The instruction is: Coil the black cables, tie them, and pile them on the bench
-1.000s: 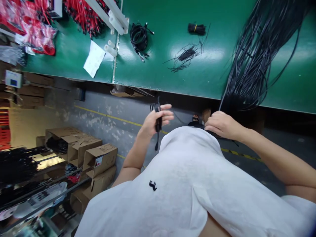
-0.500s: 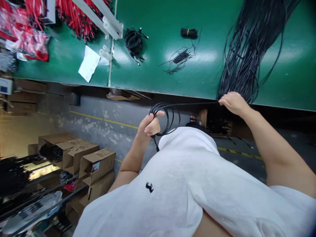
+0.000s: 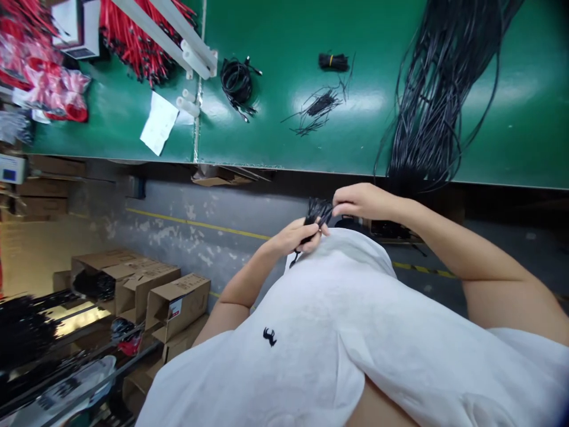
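Just beyond the white shirt, a coiled black cable [image 3: 319,209] is gripped in my left hand [image 3: 297,236], with the fingers wrapped round the loops. A short cable end [image 3: 293,260] dangles below that hand. My right hand [image 3: 361,201] is closed against the right side of the coil, its fingertips bent; what they pinch is too small to make out for certain, but it appears to be the same cable. Past the right hand, a large bundle of loose black cables [image 3: 438,112] lies on the green table and reaches its front edge.
The green table [image 3: 267,139] carries a finished-looking cable coil [image 3: 237,82], a banded bunch of black ties [image 3: 333,61], scattered loose ties [image 3: 322,105], a paper sheet [image 3: 159,123] and red cables [image 3: 133,44]. Cardboard boxes [image 3: 189,299] stand on the floor at left.
My right hand has moved left from the table edge to the coil. The left hand has shifted right, and the loops are gathered into a tighter bunch.
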